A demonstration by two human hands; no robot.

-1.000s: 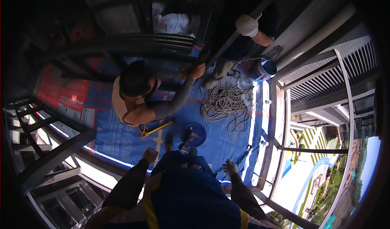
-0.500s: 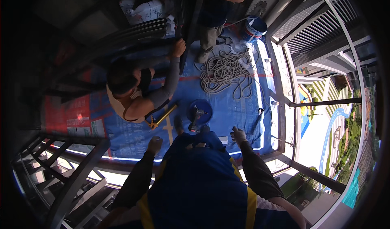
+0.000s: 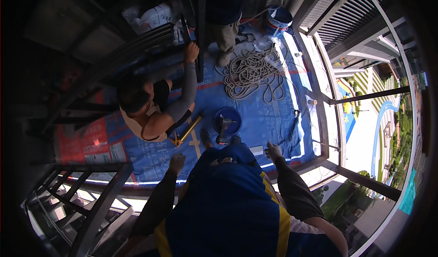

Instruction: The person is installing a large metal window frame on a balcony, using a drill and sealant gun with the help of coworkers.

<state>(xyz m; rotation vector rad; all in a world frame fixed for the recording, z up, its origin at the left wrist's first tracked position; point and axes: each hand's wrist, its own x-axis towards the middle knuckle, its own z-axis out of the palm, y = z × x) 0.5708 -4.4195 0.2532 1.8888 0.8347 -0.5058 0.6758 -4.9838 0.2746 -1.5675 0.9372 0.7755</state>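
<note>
My left hand [image 3: 176, 163] hangs beside my leg at the lower middle, fingers loosely bent, with nothing seen in it. My right hand [image 3: 273, 151] is held out on the other side, empty, its fingers apart. Between them, by my feet, a blue bucket [image 3: 237, 128] stands on the floor. A cordless drill [image 3: 223, 130] lies across its top. Left of the bucket is a gold-coloured caulking gun [image 3: 189, 130], nearest to my left hand but apart from it. Neither hand touches any of these.
A crouching co-worker [image 3: 146, 109] grips a dark upright post [image 3: 200, 33]; another person [image 3: 226, 17] stands behind. Coiled rope [image 3: 251, 74] and a second bucket [image 3: 279, 20] are on the blue sheeting [image 3: 267, 115]. A dark metal frame [image 3: 102, 193] is at left. Open edge with railing [image 3: 372, 95] at right.
The view has shifted slightly, so the floor things sit a little differently in it. Both my hands stay empty, and the crouching co-worker still holds the post.
</note>
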